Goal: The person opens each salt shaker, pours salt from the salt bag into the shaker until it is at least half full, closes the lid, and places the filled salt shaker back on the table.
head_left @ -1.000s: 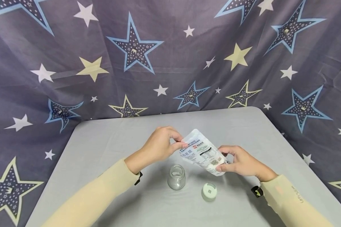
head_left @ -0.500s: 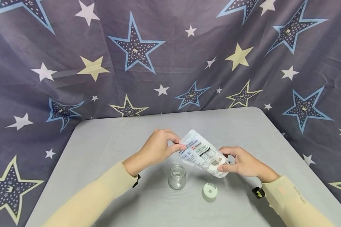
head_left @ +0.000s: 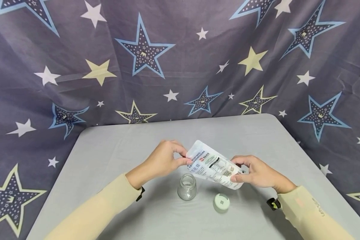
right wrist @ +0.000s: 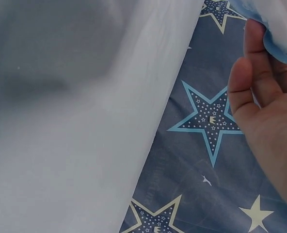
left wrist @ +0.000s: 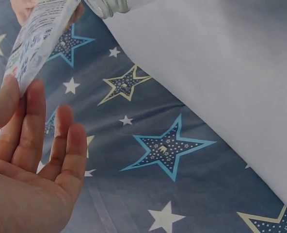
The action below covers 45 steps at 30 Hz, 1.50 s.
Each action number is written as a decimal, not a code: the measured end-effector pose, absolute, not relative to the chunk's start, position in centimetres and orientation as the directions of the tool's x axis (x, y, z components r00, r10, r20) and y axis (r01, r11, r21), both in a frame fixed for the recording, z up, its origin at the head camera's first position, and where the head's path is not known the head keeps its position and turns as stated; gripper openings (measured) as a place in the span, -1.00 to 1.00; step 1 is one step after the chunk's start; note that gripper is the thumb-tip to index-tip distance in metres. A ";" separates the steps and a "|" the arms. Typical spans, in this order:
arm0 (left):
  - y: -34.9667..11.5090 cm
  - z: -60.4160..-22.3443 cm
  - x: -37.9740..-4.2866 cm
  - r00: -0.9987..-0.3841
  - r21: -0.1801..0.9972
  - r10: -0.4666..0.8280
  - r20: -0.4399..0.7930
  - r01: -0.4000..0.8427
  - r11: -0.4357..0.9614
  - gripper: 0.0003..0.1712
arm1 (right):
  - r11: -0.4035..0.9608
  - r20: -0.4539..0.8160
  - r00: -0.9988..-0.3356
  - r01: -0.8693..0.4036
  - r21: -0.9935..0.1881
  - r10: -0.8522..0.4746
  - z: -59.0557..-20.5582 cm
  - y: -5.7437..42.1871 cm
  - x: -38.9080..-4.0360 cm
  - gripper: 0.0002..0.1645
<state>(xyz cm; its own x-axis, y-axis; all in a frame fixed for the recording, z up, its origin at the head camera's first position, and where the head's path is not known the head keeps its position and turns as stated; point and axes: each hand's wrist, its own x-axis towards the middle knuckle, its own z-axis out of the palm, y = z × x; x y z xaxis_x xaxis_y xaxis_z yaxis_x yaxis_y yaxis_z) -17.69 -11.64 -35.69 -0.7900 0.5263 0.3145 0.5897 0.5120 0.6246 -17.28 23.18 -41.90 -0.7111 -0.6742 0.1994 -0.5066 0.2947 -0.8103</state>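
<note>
A white printed bag of salt (head_left: 211, 165) is held at a slant between both hands, over the table behind the jar. My left hand (head_left: 163, 159) pinches its upper left edge between thumb and fingers; in the left wrist view the other fingers stay extended beside the bag (left wrist: 41, 41). Round the bag's lower right end my right hand (head_left: 258, 172) grips, thumb on the printed face. The uncapped glass jar (head_left: 187, 191) stands upright just below the bag's left end. To its right lies a pale green round lid (head_left: 221, 202). No salt shows in the jar.
A grey cloth covers the table (head_left: 123, 146), whose back edge meets a dark curtain (head_left: 180, 60) printed with stars. The curtain also runs along the left and right sides.
The bag's left end has moved left and down, closer to the jar's mouth, and my left hand has followed it. The right hand shifts slightly; jar and lid stay put.
</note>
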 end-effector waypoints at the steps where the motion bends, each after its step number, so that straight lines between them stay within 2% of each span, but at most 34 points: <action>1: -11.7 -35.7 -17.7 -0.790 0.628 0.529 0.310 0.587 0.510 -0.89 | 0.292 0.200 -0.709 -0.508 -0.811 -0.676 -41.9 23.2 -17.3 -0.66; 10: -11.9 -36.0 -17.4 -0.803 0.646 0.542 0.248 0.555 0.525 -0.87 | 0.271 0.205 -0.683 -0.521 -0.809 -0.701 -41.8 23.2 -17.4 -0.66; 20: -12.2 -36.6 -17.2 -0.796 0.635 0.541 0.270 0.570 0.522 -0.85 | 0.270 0.206 -0.670 -0.533 -0.802 -0.713 -41.3 23.1 -17.3 -0.67; 45: -12.6 -38.4 -16.8 -0.831 0.661 0.495 0.254 0.523 0.538 -0.81 | 0.246 0.200 -0.640 -0.537 -0.807 -0.742 -39.9 22.7 -17.4 -0.71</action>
<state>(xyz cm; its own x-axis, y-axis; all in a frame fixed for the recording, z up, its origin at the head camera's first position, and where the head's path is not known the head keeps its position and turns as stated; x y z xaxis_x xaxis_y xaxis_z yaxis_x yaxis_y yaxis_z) -16.77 -12.59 -38.39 -0.8307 0.4953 0.2540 0.5231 0.5384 0.6607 -17.43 22.69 -39.95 -0.6402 -0.7417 0.2000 -0.5368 0.2458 -0.8071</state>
